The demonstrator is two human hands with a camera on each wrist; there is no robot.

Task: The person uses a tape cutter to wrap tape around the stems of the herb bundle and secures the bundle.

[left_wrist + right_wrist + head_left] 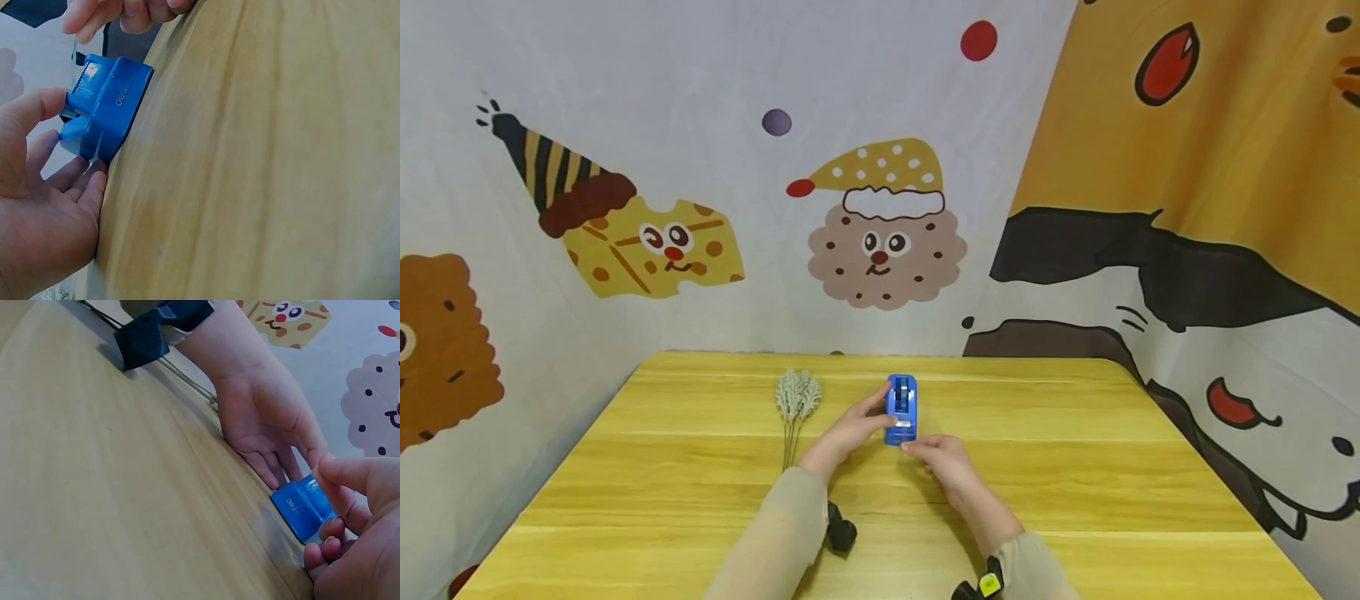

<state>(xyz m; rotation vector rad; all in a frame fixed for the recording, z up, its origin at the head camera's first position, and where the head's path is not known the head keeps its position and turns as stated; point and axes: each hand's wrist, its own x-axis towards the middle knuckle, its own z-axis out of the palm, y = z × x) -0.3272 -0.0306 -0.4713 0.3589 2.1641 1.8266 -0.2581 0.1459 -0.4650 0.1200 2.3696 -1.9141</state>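
Note:
A blue tape dispenser [912, 410] stands on the table, its cutting edge towards me. My left hand [850, 432] grips it from the left side, thumb against its top and fingers along its side, as the left wrist view also shows on the dispenser [122, 103]. At the dispenser's near end, my right hand [953, 468] pinches the end of the clear tape [75, 49] between thumb and forefinger. A short stretch of tape shows between those fingertips and the toothed edge. In the right wrist view, the right hand [369, 512] partly hides the dispenser [292, 509].
Left of the hands, a bunch of pale grey-green dried flower stems [797, 400] lies on the wooden table [700, 467]. The left forearm partly covers the stems' lower ends. A cartoon-printed curtain [700, 100] hangs behind the table's back edge.

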